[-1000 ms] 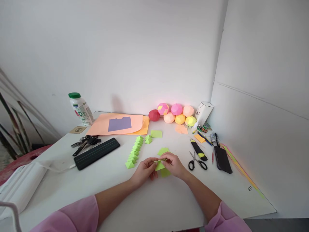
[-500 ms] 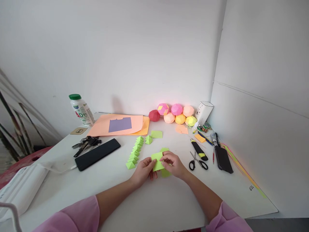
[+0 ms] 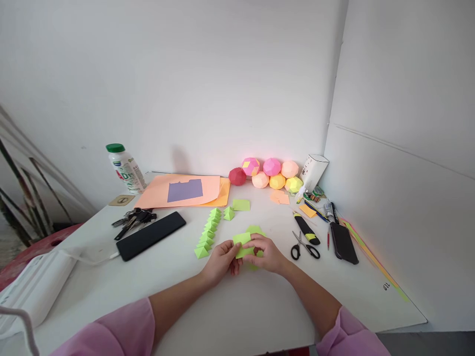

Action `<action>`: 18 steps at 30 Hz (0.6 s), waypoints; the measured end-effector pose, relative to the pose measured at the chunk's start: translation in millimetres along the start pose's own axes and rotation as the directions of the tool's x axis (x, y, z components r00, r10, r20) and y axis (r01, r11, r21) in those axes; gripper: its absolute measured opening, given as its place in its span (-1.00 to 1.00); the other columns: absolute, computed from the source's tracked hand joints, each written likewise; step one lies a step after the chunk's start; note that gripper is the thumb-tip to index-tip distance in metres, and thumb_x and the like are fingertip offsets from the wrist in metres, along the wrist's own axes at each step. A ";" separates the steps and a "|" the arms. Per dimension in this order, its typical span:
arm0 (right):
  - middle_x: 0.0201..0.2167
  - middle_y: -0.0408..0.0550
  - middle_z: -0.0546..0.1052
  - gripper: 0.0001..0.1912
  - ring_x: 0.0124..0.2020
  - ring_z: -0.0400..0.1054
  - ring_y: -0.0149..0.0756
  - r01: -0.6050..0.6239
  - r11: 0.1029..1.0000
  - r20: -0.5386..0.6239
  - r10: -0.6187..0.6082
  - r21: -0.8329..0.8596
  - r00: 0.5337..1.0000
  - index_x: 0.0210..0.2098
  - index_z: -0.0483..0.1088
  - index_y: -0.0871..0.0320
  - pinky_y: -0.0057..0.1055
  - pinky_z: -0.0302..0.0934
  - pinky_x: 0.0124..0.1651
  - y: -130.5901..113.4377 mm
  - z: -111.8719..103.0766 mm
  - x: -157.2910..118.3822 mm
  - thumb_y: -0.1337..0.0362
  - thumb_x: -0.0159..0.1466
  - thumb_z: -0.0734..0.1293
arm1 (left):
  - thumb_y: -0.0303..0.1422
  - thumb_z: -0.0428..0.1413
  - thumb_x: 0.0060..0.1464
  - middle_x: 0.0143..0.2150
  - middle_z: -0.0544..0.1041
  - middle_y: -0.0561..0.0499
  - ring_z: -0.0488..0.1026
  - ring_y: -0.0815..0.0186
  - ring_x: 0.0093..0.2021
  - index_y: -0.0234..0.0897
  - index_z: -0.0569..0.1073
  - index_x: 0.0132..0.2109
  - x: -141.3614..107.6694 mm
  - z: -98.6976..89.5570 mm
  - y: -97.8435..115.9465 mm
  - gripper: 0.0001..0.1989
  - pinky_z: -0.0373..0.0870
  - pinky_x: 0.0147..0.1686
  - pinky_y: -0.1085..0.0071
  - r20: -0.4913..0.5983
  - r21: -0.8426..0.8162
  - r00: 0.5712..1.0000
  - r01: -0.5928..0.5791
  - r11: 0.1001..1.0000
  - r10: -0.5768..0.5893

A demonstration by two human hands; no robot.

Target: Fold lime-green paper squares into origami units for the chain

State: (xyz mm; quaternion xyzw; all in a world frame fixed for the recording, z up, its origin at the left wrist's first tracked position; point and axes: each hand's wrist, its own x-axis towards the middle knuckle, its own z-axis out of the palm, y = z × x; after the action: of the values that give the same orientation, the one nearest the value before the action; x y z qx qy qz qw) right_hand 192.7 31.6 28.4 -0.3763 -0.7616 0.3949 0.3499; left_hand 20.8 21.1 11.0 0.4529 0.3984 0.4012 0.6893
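Lime-green paper is between the two hands: one small sheet (image 3: 242, 239) is held a little above the white table (image 3: 237, 311). The left hand (image 3: 221, 260) grasps this sheet at its left side, with the thumb lying on top and the other fingers below. The right hand (image 3: 267, 254) has its fingertips at the right side of the same sheet, but I cannot tell whether it pinches the paper or only touches it. Behind and partly under the hands lie other green pieces (image 3: 256, 229), flat on the table. To the left of the hands stands a slanting row of green paper pyramids (image 3: 208, 231), and one separate pyramid (image 3: 229, 213) is just beside the far end of this row, near a flat green rectangle (image 3: 241, 204). On the right are black-handled scissors (image 3: 301, 241), a black and yellow utility knife (image 3: 306, 229) and, farther to the right, a black phone (image 3: 344, 243). At the back, faceted paper balls (image 3: 271, 167) in several colours are grouped close to the wall (image 3: 222, 99)
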 end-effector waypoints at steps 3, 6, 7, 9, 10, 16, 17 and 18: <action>-0.44 -0.12 0.27 -0.81 -0.43 0.22 -0.41 0.003 1.000 -0.026 -0.004 -0.010 1.000 -0.32 0.48 0.18 -0.45 0.24 -0.39 -1.0 0.2 -0.1 0.23 0.10 0.35 | -0.06 0.08 -0.03 -0.63 0.44 0.12 0.30 0.45 -0.75 -0.26 0.21 -0.45 -0.9 0.9 0.9 -0.64 0.18 -0.73 0.54 0.004 0.024 1.000 -0.002 1.000 0.002; -0.53 -0.16 0.26 -0.86 -0.49 0.18 -0.44 -0.026 0.999 -0.051 0.025 -0.028 0.998 -0.41 0.48 0.18 -0.47 0.18 -0.42 -2.6 0.3 0.2 0.25 0.14 0.32 | -0.06 0.06 -0.02 -0.60 0.46 0.10 0.32 0.45 -0.73 -0.26 0.20 -0.45 -2.6 2.3 2.8 -0.64 0.19 -0.72 0.53 0.019 0.049 1.000 -0.004 0.999 0.003; -0.54 -0.17 0.26 -0.86 -0.51 0.16 -0.45 -0.038 0.999 -0.062 0.036 -0.031 0.997 -0.44 0.48 0.18 -0.47 0.15 -0.44 -3.1 0.3 0.4 0.25 0.14 0.32 | -0.05 0.05 0.00 -0.58 0.47 0.08 0.34 0.44 -0.72 -0.27 0.21 -0.44 -3.2 2.6 3.4 -0.64 0.20 -0.71 0.53 0.028 0.051 1.000 -0.008 0.999 0.007; -0.56 -0.17 0.27 -0.86 -0.53 0.15 -0.45 -0.060 0.998 -0.096 0.057 -0.028 0.994 -0.47 0.47 0.18 -0.47 0.12 -0.46 -3.9 0.6 0.8 0.25 0.13 0.32 | -0.04 0.02 0.02 -0.53 0.49 0.06 0.36 0.43 -0.68 -0.27 0.23 -0.41 -4.2 2.8 4.4 -0.64 0.22 -0.69 0.51 0.047 0.044 0.999 -0.024 0.999 0.022; -0.57 -0.17 0.28 -0.86 -0.54 0.15 -0.45 -0.066 0.998 -0.112 0.063 -0.022 0.992 -0.49 0.47 0.18 -0.47 0.11 -0.47 -4.2 0.9 0.9 0.25 0.13 0.33 | -0.04 0.02 0.02 -0.50 0.49 0.06 0.37 0.43 -0.67 -0.28 0.25 -0.40 -4.6 2.7 4.7 -0.64 0.23 -0.68 0.51 0.057 0.041 0.998 -0.032 0.999 0.030; -0.54 -0.13 0.39 -0.84 -0.49 0.26 -0.39 -0.120 0.990 -0.131 0.129 0.078 0.983 -0.45 0.43 0.18 -0.44 0.16 -0.44 -1.1 2.0 0.0 0.19 0.10 0.35 | -0.09 0.13 -0.06 -0.48 0.49 0.06 0.36 0.45 -0.65 -0.30 0.28 -0.34 -4.2 1.5 2.5 -0.65 0.23 -0.66 0.52 0.080 0.051 0.995 -0.061 0.997 0.057; -0.54 -0.14 0.40 -0.82 -0.50 0.27 -0.39 -0.147 0.983 -0.119 0.160 0.114 0.980 -0.41 0.42 0.19 -0.44 0.17 -0.44 0.7 2.0 -0.3 0.18 0.09 0.35 | -0.09 0.13 -0.06 -0.47 0.49 0.06 0.36 0.45 -0.65 -0.30 0.28 -0.33 -3.8 1.4 1.8 -0.64 0.24 -0.66 0.52 0.076 0.044 0.995 -0.064 0.997 0.060; -0.54 -0.14 0.41 -0.79 -0.50 0.29 -0.39 -0.175 0.973 -0.102 0.192 0.153 0.976 -0.36 0.41 0.19 -0.44 0.17 -0.45 2.6 1.9 -0.6 0.17 0.09 0.36 | -0.09 0.13 -0.06 -0.46 0.49 0.06 0.37 0.45 -0.64 -0.30 0.28 -0.33 -3.4 1.3 1.1 -0.64 0.25 -0.66 0.52 0.071 0.036 0.996 -0.064 0.997 0.062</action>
State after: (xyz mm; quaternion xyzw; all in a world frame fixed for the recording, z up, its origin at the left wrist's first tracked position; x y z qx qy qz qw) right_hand 192.1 31.5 25.1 -0.4415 -0.6715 0.4566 0.3818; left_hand 20.5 18.0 13.0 0.4922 0.3673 0.3989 0.6809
